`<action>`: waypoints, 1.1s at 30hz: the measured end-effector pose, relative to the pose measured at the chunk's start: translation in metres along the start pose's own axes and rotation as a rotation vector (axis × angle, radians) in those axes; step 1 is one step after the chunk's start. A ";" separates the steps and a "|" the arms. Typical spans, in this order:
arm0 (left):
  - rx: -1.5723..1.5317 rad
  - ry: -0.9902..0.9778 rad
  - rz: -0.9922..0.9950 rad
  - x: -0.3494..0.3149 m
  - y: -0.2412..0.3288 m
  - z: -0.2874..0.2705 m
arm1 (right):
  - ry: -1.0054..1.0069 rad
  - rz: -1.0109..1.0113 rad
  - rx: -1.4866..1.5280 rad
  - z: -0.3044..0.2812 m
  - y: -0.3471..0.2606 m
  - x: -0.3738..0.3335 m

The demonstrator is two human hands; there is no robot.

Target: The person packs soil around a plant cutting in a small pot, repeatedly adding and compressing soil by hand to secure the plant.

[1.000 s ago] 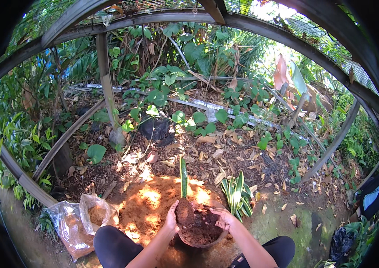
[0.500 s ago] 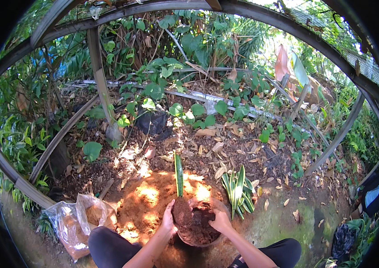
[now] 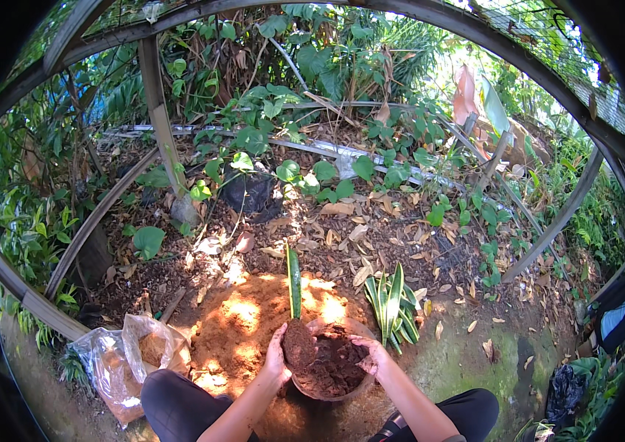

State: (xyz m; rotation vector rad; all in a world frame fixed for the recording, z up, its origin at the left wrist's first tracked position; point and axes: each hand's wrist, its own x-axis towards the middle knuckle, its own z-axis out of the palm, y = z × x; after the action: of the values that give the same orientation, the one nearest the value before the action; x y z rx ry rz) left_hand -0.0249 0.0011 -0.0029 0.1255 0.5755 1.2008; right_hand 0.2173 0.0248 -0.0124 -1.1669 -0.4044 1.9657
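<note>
My left hand [image 3: 276,356] is closed around the side of a rounded brown clump of soil [image 3: 299,345]. A single snake plant leaf [image 3: 295,283], green with yellow edges, stands upright from the clump's top. The clump is over the left side of a round bowl [image 3: 340,398] that holds dark, crumbly soil [image 3: 334,365]. At the bowl's right rim, my right hand [image 3: 377,358] has its fingers curled over the edge, their tips against the soil inside. A bunch of snake plant leaves [image 3: 395,306] lies on the ground just beyond that hand.
Behind the bowl spreads a low mound of orange-brown soil [image 3: 231,313]. To the left sits a clear plastic bag [image 3: 117,368] with brown material inside. Dry leaves, vines and wooden frame posts [image 3: 161,121] stand farther back. A black plastic bag [image 3: 567,390] lies at the far right.
My right hand has drawn back from inside the bowl to its right rim. The left hand still holds the clump with its leaf, in nearly the same place.
</note>
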 end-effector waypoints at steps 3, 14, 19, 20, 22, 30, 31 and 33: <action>-0.013 0.000 -0.004 -0.002 -0.001 0.000 | 0.104 -0.223 -0.426 0.005 0.004 0.000; -0.079 -0.044 -0.039 0.000 -0.004 -0.006 | 0.036 -0.702 -1.405 0.009 -0.003 0.008; -0.069 -0.058 -0.028 0.000 -0.004 -0.008 | -0.098 -0.295 -0.458 0.010 -0.011 0.010; -0.066 -0.037 -0.028 -0.001 -0.004 -0.008 | -0.109 -0.224 -0.293 0.009 -0.014 0.009; -0.038 -0.023 -0.017 -0.002 -0.003 -0.007 | -0.143 -0.172 -0.115 0.007 -0.017 0.009; -0.015 -0.032 0.015 -0.008 0.001 0.001 | 0.163 -0.286 -1.207 -0.019 0.021 0.041; 0.012 -0.031 0.031 -0.008 0.002 0.002 | 0.163 -0.371 -1.383 -0.024 0.027 0.049; 0.033 -0.031 0.050 -0.009 0.004 0.004 | 0.160 -0.515 -1.722 -0.029 0.039 0.071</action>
State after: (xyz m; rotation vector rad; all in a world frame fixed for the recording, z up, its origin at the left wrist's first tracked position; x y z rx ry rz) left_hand -0.0280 -0.0047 0.0050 0.1874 0.5675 1.2363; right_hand 0.2052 0.0512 -0.0940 -1.7951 -2.2521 0.7156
